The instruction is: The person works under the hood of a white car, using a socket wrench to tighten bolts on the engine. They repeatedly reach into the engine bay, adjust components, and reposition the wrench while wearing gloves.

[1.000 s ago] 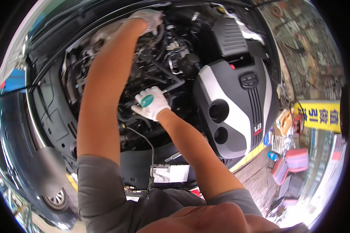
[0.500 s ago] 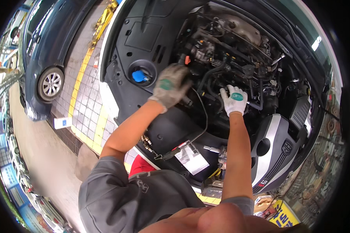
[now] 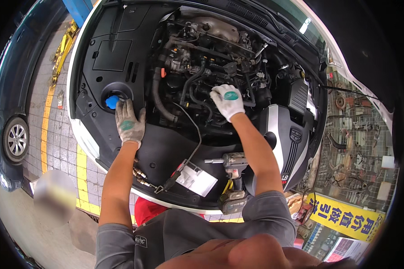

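Left hand (image 3: 130,123), fingers spread, sits by the blue cap (image 3: 111,102) left of the engine (image 3: 199,56); right hand (image 3: 228,101) curls over the engine's near side, can't tell if pinching; likely hands-on engine work, next move calling for careful fingertip control.

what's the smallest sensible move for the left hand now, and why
Perhaps shift the left hand slightly off the recess edge, onto the flat black cover: its fingertips lie right beside the blue cap, and it seems to be bracing while the right hand is over the engine.
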Demonstrator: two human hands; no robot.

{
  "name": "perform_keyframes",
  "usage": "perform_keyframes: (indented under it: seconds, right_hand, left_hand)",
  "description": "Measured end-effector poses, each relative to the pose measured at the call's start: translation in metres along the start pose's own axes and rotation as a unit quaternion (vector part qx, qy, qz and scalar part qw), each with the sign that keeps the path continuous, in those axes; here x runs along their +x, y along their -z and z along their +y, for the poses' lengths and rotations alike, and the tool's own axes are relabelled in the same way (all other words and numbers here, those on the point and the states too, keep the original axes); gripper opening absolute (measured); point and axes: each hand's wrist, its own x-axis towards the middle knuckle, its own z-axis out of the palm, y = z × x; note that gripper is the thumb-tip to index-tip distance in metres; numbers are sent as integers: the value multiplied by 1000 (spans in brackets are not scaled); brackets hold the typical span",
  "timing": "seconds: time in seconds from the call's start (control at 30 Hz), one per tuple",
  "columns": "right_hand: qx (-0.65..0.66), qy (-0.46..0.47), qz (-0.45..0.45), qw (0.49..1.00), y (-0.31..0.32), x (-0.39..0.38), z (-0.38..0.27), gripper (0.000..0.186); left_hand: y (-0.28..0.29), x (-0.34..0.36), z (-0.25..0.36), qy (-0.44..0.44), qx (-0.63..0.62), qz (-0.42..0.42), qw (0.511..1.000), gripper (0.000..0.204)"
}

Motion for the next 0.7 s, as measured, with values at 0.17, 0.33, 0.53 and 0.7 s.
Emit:
perform_keyframes:
  seconds: [0.17,0.33,0.53,0.7]
  right_hand:
    - [-17,-59,64,996,111,98,83,40]
    - [-140,-177,-116,967,128,181,199,41]
    - [-151,-174,-310,922,141,209,194,41]
    - [-299,-115,-272,907,117,227,222,35]
  left_hand:
    - [0,0,-2,16,50,-13,999,74]
    - [-3,0,6,14,51,-15,998,70]
    - [-4,-1,4,25,68,-11,997,69]
    - [-7,0,10,27,76,-8,997,69]
